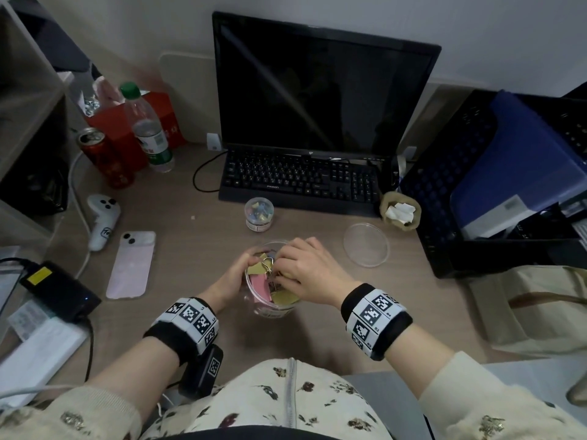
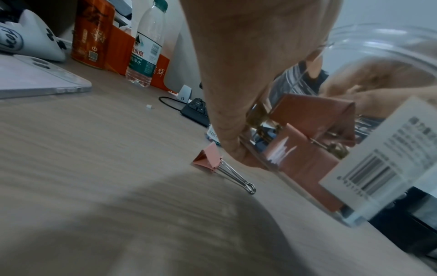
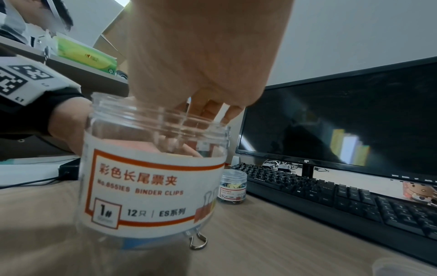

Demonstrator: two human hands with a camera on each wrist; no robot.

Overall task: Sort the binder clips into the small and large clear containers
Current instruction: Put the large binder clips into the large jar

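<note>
Head view: left hand (image 1: pixel 233 274) grips the large clear container (image 1: pixel 273 308) on the bench (image 1: pixel 197 249); right hand (image 1: pixel 305 271) reaches inside among binder clips (image 1: pixel 262 285), its grasp hidden. Small container (image 1: pixel 259 214) stands beyond.

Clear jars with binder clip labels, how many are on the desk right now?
2. The large jar stands near the desk's front edge, the left hand gripping it. The small jar stands in front of the keyboard.
</note>
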